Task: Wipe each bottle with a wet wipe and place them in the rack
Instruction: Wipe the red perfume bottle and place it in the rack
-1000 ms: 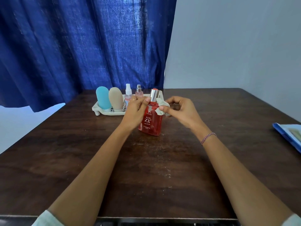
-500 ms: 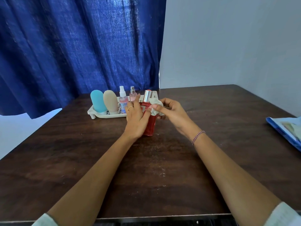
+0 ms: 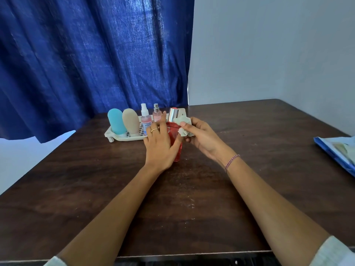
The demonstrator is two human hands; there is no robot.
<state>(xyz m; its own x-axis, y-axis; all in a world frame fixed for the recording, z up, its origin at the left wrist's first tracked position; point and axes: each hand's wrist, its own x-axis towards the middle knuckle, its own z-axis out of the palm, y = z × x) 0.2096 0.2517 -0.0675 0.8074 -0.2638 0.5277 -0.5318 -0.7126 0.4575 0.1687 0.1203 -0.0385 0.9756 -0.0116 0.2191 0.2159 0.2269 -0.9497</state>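
A red bottle (image 3: 175,134) with a silver cap stands on the dark wooden table (image 3: 192,198) in front of the white rack (image 3: 117,136). My left hand (image 3: 161,144) wraps around its left side and hides most of its body. My right hand (image 3: 199,137) pinches a crumpled wet wipe (image 3: 184,125) against the bottle's shoulder, just below the cap. In the rack stand a blue bottle (image 3: 115,121), a beige bottle (image 3: 130,121), a clear spray bottle (image 3: 145,120) and a small pink spray bottle (image 3: 157,114).
A blue wipes packet (image 3: 338,150) lies at the table's right edge. A blue curtain (image 3: 96,54) hangs behind the table and a pale wall stands at the right. The rack's right end, behind the red bottle, holds nothing that I can see.
The red bottle has turned in my left hand, so its label no longer faces me. My right hand has worked the wipe around the bottle's shoulder near the cap.
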